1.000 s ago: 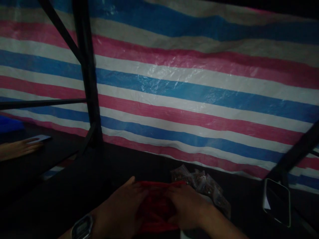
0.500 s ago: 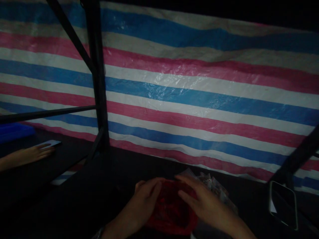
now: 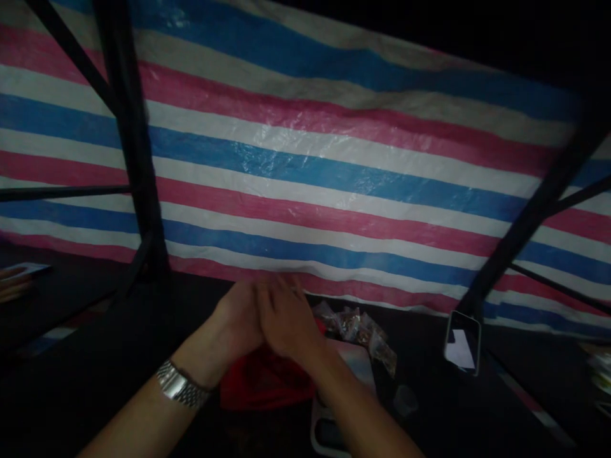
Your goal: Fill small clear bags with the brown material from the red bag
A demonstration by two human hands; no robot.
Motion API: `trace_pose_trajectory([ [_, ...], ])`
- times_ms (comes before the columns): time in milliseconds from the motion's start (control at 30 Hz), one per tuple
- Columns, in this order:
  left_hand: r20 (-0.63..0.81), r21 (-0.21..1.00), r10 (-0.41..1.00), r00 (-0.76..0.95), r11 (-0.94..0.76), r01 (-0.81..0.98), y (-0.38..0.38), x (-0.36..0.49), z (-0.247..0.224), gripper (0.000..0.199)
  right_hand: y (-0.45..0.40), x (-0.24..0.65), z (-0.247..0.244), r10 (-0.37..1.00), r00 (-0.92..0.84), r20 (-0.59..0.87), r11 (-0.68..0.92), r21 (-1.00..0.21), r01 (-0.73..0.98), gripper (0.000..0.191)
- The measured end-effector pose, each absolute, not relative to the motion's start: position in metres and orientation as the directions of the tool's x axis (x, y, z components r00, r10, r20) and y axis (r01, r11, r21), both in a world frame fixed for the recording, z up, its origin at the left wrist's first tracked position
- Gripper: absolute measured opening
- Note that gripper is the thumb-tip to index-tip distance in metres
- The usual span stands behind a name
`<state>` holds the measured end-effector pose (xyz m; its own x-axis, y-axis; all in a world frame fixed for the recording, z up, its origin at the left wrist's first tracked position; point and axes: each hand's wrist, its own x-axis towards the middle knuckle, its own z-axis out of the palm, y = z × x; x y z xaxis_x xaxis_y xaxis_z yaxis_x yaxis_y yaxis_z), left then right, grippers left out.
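My left hand (image 3: 241, 318), with a silver watch (image 3: 181, 385) on its wrist, meets my right hand (image 3: 285, 318) above a red, soft-looking bag or basket (image 3: 267, 381). The right hand lies across the left one, its fingers stretched out though blurred at the tips. Most of the left fingers are hidden behind it. Nothing held shows in either hand. Under the right forearm lies a flat silver-grey thing (image 3: 356, 362) that resembles a small scale.
Small clear packets (image 3: 360, 327) lie behind the grey thing. A small round cup or lid (image 3: 405, 401) and a phone (image 3: 463, 343) are to the right. Another person's hand (image 3: 14, 283) rests by a phone at far left. Black posts (image 3: 136, 159) stand before a striped sheet.
My hands have left the sides of the red thing and come together above it. The view has turned right, bringing the grey thing and small cup into sight.
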<state>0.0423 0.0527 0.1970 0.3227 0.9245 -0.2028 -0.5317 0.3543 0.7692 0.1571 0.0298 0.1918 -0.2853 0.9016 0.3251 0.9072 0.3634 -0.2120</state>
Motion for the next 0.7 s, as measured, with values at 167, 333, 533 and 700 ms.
trace_pose_trajectory([
  [167, -0.25, 0.786, 0.945, 0.21, 0.325, -0.526, 0.044, 0.047, 0.209, 0.028, 0.032, 0.248, 0.209, 0.939, -0.031, 0.343, 0.092, -0.163, 0.982, 0.043],
  [333, -0.121, 0.858, 0.992, -0.027, 0.091, -0.505, 0.02, 0.038, 0.206, 0.023, -0.008, 0.361, 0.19, 0.987, -0.05, 0.156, 0.067, -0.11, 0.992, 0.039],
  [533, -0.098, 0.974, 0.984, -0.147, 0.065, -0.216, -0.024, 0.038, 0.183, 0.012, -0.031, 0.381, 0.148, 0.98, -0.201, 0.011, 0.201, -0.044, 0.979, 0.047],
  [700, 0.173, 0.982, 0.985, -0.005, -0.173, -0.082, -0.025, 0.051, 0.149, 0.022, -0.024, 0.381, 0.156, 0.978, -0.206, 0.017, 0.206, -0.079, 0.975, 0.02],
])
